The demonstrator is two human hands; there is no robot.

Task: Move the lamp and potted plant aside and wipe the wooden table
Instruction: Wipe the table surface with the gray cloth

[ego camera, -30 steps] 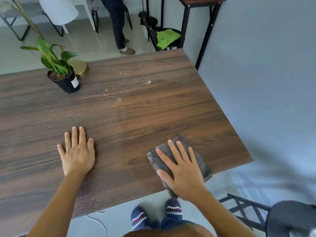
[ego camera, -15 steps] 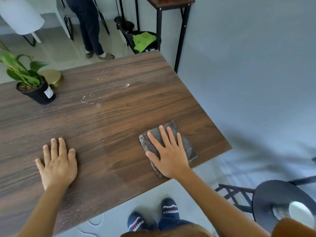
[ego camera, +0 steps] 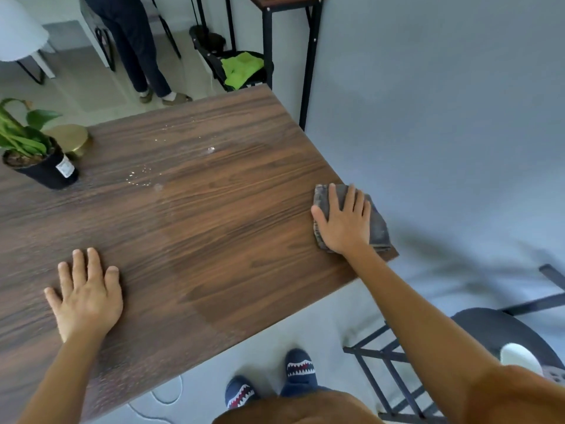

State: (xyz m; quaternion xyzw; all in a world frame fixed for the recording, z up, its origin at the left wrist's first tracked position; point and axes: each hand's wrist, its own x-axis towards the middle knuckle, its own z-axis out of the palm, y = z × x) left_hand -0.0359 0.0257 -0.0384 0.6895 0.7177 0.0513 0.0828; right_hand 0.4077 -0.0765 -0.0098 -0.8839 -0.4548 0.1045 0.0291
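The dark wooden table (ego camera: 214,240) fills the middle of the view. My right hand (ego camera: 344,218) presses flat on a folded grey cloth (ego camera: 377,224) at the table's right edge, near the front corner. My left hand (ego camera: 85,296) lies flat, fingers spread, on the table's front left part and holds nothing. A potted plant (ego camera: 39,160) in a black pot stands at the far left. Right behind it sits the lamp's round brass base (ego camera: 72,139); its shade is out of frame. Water droplets (ego camera: 140,177) glint on the wood between plant and cloth.
A grey wall runs along the table's right side. A black stool (ego camera: 501,338) stands at the lower right. A person's legs (ego camera: 140,50) stand beyond the far edge, beside a black chair with a green cloth (ego camera: 241,68) and a tall side table (ego camera: 290,41).
My right hand has slid the cloth from the front edge out to the right edge and farther away from me. My left hand stays flat on the table.
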